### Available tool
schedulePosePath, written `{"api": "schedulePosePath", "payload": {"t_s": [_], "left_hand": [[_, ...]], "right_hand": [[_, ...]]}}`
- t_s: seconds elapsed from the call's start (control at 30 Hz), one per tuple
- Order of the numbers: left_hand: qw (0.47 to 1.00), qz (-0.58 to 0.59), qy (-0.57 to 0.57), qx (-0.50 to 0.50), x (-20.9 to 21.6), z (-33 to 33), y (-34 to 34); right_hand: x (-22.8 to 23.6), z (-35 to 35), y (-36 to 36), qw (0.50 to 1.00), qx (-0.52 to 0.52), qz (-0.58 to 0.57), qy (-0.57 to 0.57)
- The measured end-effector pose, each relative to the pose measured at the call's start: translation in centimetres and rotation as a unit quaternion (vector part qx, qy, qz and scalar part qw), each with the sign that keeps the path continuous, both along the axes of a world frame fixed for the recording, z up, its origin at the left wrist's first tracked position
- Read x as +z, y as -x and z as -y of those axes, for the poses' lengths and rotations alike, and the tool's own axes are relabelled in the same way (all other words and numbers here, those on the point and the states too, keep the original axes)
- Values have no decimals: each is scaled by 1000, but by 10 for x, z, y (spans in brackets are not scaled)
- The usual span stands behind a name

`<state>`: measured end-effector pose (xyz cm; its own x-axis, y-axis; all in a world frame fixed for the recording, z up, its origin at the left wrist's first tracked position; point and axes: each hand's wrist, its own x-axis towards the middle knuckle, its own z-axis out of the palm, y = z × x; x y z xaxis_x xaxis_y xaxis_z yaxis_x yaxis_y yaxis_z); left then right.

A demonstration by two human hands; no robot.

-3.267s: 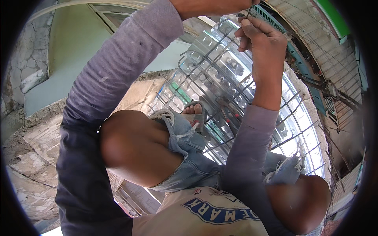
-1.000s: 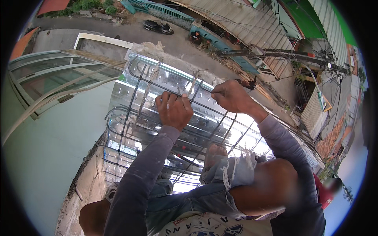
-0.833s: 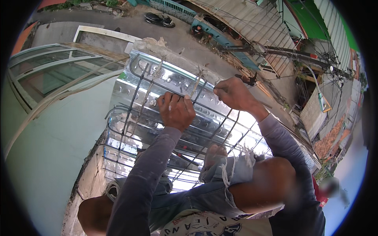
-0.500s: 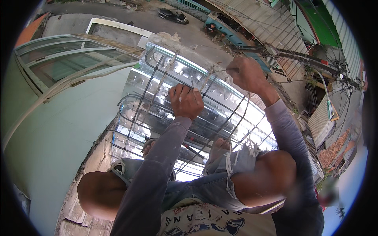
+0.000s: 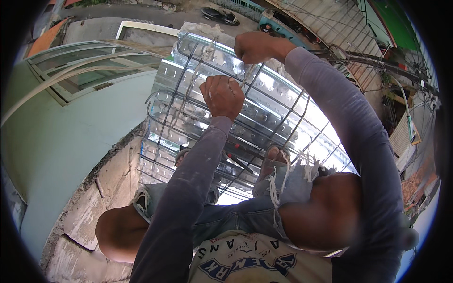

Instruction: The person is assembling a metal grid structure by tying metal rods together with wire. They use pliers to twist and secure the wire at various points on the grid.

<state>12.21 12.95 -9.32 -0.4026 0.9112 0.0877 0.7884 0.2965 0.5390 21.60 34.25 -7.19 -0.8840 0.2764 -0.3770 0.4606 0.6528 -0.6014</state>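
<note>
A grid of dark steel rebar (image 5: 166, 111) lies over shiny corrugated metal decking (image 5: 163, 78) in front of me. My left hand (image 5: 222, 96) is closed at one of the crossing bars near the far side of the grid, its fingers curled over the steel. Beyond it and to the right, my right hand (image 5: 255, 47) makes a fist above the decking's far edge. The fist covers most of the thin wire it holds. Between my feet, a dark tool with red marks (image 5: 238, 153) rests on the grid.
A pale green wall (image 5: 94, 132) with a window (image 5: 89, 70) stands at left, beside a rough brick ledge (image 5: 89, 207). Past the decking's far edge is a drop to a street with a parked motorbike (image 5: 220, 16). Overhead cables (image 5: 410, 80) hang at right.
My right fist has moved left and farther away, nearer to my left hand. My left hand stays at the bar. The whole view has shifted slightly.
</note>
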Motion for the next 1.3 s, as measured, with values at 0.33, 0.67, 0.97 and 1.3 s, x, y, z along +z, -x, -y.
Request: {"api": "schedulePosePath", "payload": {"t_s": [0.33,0.67,0.97,1.3], "left_hand": [[999,40,2,22,1,-2,2],[998,36,11,47,8,-3,8],[952,120,256,118,94,30,-9],[885,362,156,246,52,31,-62]], "right_hand": [[-28,-19,-10,991,12,-7,134],[-23,-2,-3,977,77,5,198],[-11,2,-2,981,23,19,190],[-7,4,-4,984,34,8,177]]}}
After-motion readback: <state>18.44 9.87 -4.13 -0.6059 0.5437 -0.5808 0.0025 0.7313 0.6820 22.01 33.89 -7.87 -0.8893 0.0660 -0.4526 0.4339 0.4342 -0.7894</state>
